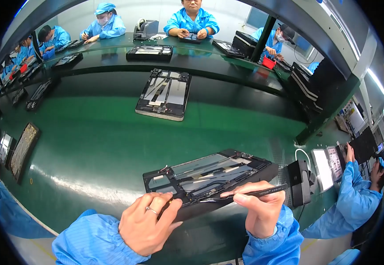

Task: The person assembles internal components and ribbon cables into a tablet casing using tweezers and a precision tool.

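Open tablet-like device (209, 170) lies on the near part of the green bench (94, 145), its inner strips and cables exposed. Left hand (150, 216), ringed, has fingertips on the device's near left edge; whether they pinch anything cannot be told. Right hand (260, 205) pinches dark tweezers (269, 191) between thumb and fingers, the tips at the device's near edge; contact cannot be confirmed. Pale lettering runs along the tweezers' handle. Just right of the device stands a black box-shaped unit (299, 183). Beyond, well apart, a second opened device (163, 95) rests on the bench; farther, a third (150, 53) sits on the raised shelf, with blue-clad co-workers (192, 21) behind.
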`<state>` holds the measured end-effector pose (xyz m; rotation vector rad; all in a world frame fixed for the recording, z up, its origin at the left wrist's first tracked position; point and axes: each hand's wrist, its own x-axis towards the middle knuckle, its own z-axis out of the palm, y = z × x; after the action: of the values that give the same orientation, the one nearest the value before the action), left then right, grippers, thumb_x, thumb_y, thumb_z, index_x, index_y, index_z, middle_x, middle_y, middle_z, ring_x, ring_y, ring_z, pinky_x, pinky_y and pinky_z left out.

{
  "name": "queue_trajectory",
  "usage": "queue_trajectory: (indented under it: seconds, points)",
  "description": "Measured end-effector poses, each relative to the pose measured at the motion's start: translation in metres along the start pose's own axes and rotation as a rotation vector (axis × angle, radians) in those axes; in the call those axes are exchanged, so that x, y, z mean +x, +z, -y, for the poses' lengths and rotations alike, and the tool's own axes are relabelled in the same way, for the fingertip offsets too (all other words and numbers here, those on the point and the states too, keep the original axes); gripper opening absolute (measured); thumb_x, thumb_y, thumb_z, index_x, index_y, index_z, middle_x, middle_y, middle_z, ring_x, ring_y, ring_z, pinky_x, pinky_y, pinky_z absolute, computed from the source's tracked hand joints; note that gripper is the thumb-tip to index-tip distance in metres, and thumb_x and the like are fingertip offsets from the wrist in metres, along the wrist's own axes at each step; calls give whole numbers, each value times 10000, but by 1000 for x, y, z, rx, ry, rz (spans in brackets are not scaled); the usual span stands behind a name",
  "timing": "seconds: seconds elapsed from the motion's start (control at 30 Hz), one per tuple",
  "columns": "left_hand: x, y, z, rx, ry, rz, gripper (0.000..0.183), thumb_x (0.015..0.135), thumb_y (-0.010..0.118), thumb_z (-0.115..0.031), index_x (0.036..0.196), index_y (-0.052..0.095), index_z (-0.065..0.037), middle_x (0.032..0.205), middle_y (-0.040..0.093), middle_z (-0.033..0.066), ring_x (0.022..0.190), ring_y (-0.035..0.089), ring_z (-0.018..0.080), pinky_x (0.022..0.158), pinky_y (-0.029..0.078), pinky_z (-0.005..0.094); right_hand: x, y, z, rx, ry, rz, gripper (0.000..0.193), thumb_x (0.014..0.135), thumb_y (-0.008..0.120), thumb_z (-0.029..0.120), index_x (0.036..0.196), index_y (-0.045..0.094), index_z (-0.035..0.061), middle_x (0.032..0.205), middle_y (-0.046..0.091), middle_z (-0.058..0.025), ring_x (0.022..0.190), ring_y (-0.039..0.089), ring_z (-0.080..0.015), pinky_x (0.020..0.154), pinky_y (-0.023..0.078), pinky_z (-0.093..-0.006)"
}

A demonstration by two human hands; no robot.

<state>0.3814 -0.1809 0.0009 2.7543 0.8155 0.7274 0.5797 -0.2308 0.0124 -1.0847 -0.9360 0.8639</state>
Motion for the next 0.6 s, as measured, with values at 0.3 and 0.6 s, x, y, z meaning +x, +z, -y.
queue_trajectory:
  seconds: [0.3, 0.6]
  points:
    - [0, -4, -4, -48, -40, -56, 489, 476, 723, -74, 919, 526, -11, 921, 520, 123, 779, 533, 264, 628, 478, 343, -2, 4, 3, 8, 14, 27, 90, 643, 584, -71, 729, 606, -82, 711, 615, -167, 605, 572, -172, 588, 453, -259]
    - [1, -8, -7, -53, -42, -57, 498, 459, 721, -63, 915, 531, 2, 917, 525, 131, 775, 540, 275, 630, 484, 347, -4, 3, 5, -9, -2, 41, 94, 652, 589, -70, 744, 605, -80, 724, 613, -162, 601, 554, -164, 565, 429, -252]
